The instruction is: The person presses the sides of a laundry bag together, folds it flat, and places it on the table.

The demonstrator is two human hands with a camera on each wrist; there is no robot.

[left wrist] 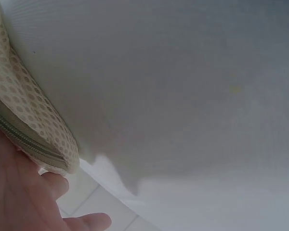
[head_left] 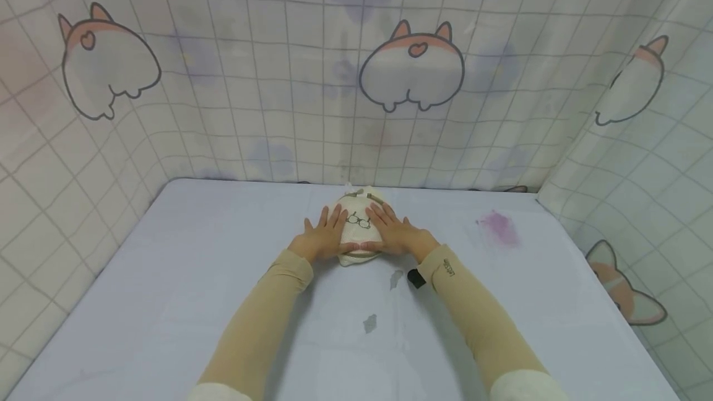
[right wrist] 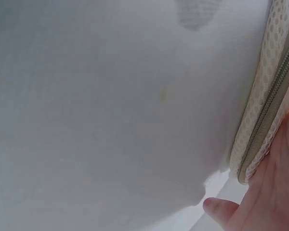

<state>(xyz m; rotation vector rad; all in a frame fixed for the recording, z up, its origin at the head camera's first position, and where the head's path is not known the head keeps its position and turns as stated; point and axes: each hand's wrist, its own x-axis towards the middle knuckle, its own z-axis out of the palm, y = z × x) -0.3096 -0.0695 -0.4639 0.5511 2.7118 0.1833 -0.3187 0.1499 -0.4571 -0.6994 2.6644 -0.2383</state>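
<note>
A small cream mesh pouch [head_left: 355,235] with a drawing of glasses lies near the table's far edge. My left hand [head_left: 323,241] rests on its left side, fingers spread and straight. On the right side my right hand [head_left: 397,235] rests likewise, and the two thumbs point toward each other near the pouch's front. In the left wrist view the pouch's mesh side [left wrist: 31,103] and olive zipper [left wrist: 26,139] show above the left palm [left wrist: 14,187]. The right wrist view has the zipped edge [right wrist: 267,108] against the right palm [right wrist: 274,183]. What is inside is hidden.
A white-covered table [head_left: 195,277] has a pink stain [head_left: 499,228] at the right and two grey patches, one [head_left: 370,323] nearer me. A small black object [head_left: 416,278] is beside my right wrist. A checked curtain with corgi drawings [head_left: 412,67] surrounds the table's back and sides.
</note>
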